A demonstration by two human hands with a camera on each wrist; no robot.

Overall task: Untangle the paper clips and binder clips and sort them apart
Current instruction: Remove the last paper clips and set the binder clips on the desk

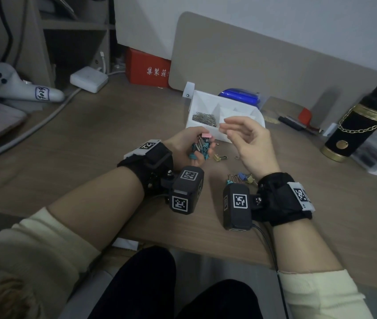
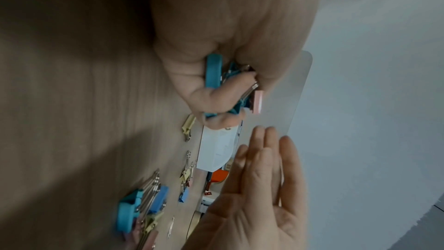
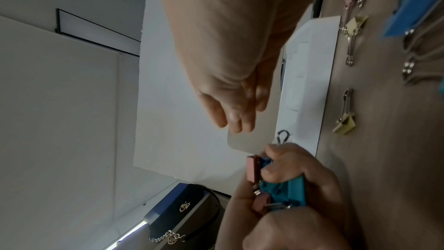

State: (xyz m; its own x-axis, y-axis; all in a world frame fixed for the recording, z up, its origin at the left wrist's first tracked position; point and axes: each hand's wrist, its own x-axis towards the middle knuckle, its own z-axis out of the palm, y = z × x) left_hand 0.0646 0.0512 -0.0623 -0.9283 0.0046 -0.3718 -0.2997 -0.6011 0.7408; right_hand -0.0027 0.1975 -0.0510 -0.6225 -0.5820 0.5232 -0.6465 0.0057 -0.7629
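Note:
My left hand (image 1: 182,141) grips a tangled bundle (image 1: 201,145) of teal and pink binder clips with metal clips caught in it, just above the wooden table. The left wrist view shows the bundle (image 2: 216,77) in curled fingers, a pink clip (image 2: 258,102) sticking out. My right hand (image 1: 235,132) hovers empty with relaxed fingers over the front of the white divided tray (image 1: 260,117). The tray's left compartment holds a heap of paper clips (image 1: 204,118). A yellow binder clip (image 1: 219,157) and a small mixed cluster (image 1: 240,178) lie on the table near my right wrist.
Behind the tray stand a beige divider panel (image 1: 251,61) and a blue object (image 1: 240,95). A black bottle with a gold chain (image 1: 362,120) stands at the right. A red box (image 1: 150,70), a white charger (image 1: 88,79) and a white controller (image 1: 19,86) sit at the left.

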